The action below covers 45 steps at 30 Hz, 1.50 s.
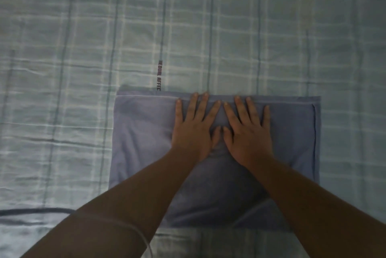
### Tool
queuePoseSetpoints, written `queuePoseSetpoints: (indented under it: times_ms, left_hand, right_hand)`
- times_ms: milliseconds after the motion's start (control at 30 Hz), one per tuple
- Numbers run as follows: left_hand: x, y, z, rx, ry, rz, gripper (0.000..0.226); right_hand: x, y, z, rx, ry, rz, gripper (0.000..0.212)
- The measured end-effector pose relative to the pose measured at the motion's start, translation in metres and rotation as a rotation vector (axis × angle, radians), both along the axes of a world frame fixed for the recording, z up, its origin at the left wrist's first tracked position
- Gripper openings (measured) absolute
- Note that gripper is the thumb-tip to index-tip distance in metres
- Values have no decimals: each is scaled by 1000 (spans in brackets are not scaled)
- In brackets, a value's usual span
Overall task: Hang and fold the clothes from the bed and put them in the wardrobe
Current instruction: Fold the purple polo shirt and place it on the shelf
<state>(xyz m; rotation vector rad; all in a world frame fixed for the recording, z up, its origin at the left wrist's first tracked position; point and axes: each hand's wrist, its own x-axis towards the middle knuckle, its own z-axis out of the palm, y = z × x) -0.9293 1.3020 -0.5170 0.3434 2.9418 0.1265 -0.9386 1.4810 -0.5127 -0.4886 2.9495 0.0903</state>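
A blue garment [142, 138], folded into a flat rectangle, lies on the bed in front of me. My left hand [194, 130] and my right hand [248, 132] lie side by side, palms down, on the upper middle of the garment. All fingers are straight and spread, with the fingertips near its far edge and the thumbs almost touching. Both hands press flat on the cloth and hold nothing. My forearms cover the lower middle of the garment.
The bed is covered by a pale green checked sheet [208, 28] with a line of printed letters [158, 76] just beyond the garment. A dark cord [35, 211] lies at the lower left, and a thin white cable [144, 234] runs over my left forearm.
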Motion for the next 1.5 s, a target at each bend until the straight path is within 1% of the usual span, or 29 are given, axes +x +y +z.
queuePoseSetpoints:
  times_ms: [67,200,300,400,467,633,700,867,1000,1100,1200,1333,1433,1500]
  left_hand:
    - [0,1,0,-3,-3,8,69]
    - [-2,1,15,-12,-68,16,69]
    - [12,-8,27,48,-31,-11,65]
    - [44,-26,35,83,23,11,63]
    - [72,-41,39,53,10,71,65]
    - [152,-82,39,-2,-12,227,68]
    - [174,-96,35,-10,0,270,69]
    - [203,-117,17,-33,44,191,69]
    - [204,-123,4,-62,43,185,68]
    - [204,-121,7,-69,22,189,66]
    - [201,-115,21,-51,11,218,64]
    - [182,-89,52,5,15,287,60]
    - [153,-48,75,107,79,200,52]
    - [127,-12,88,209,119,110,47]
  right_hand:
    - [0,-2,2,-5,-11,-10,63]
    - [-1,-5,17,12,-57,-18,63]
    - [8,-7,30,-5,-58,-21,65]
    - [39,1,41,-56,-21,4,67]
    - [72,12,45,-86,-20,-6,66]
    - [148,54,50,-80,-74,-188,65]
    - [163,72,49,-43,-99,-198,68]
    - [174,100,37,25,-109,-195,70]
    - [176,105,21,-1,-59,-197,69]
    - [176,107,19,-31,-45,-189,68]
    - [174,107,30,-102,-62,-193,66]
    - [173,111,55,-311,-102,-261,64]
    - [179,121,68,-508,-87,-354,62]
    - [188,128,72,-599,-70,-476,55]
